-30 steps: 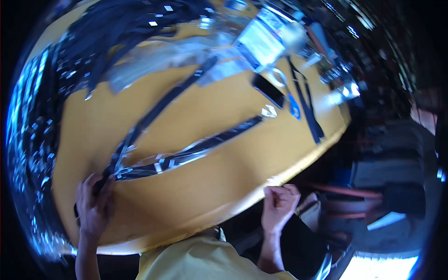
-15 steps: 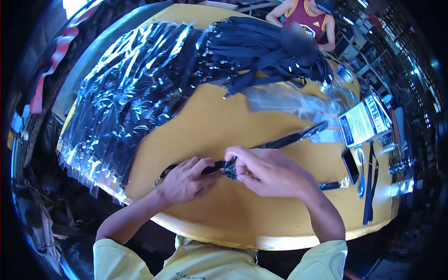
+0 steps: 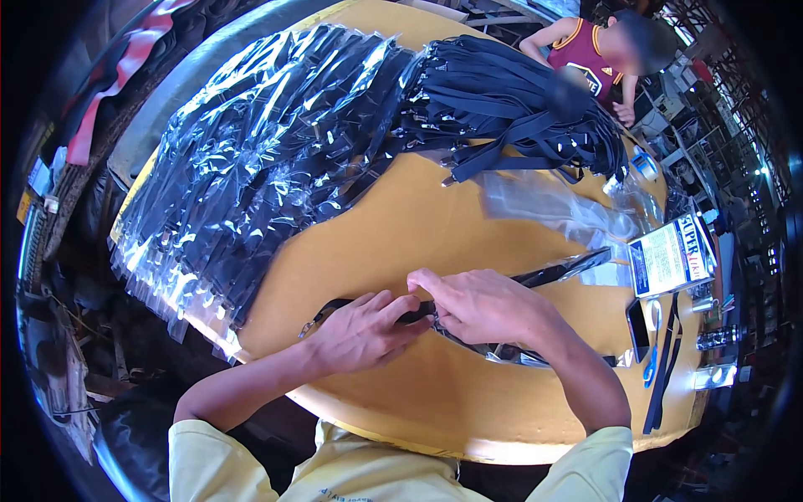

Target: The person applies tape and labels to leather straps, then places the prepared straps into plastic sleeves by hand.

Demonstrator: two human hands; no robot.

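At the near edge of the yellow table (image 3: 401, 217), a black strap (image 3: 418, 315) is pinched between the left hand (image 3: 361, 332) and right hand (image 3: 485, 306), fingers closed on it, partly inside a clear sleeve (image 3: 519, 351). Bagging appears underway; next, the strap probably needs to be slid fully in, kept flat.

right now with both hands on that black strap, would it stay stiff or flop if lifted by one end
Probably floppy: the black strap lies flat and curves loosely across the yellow table between the left hand and right hand. It looks thin, so likely light. The clear plastic sleeve crinkled around it shines, so it may feel slippery.
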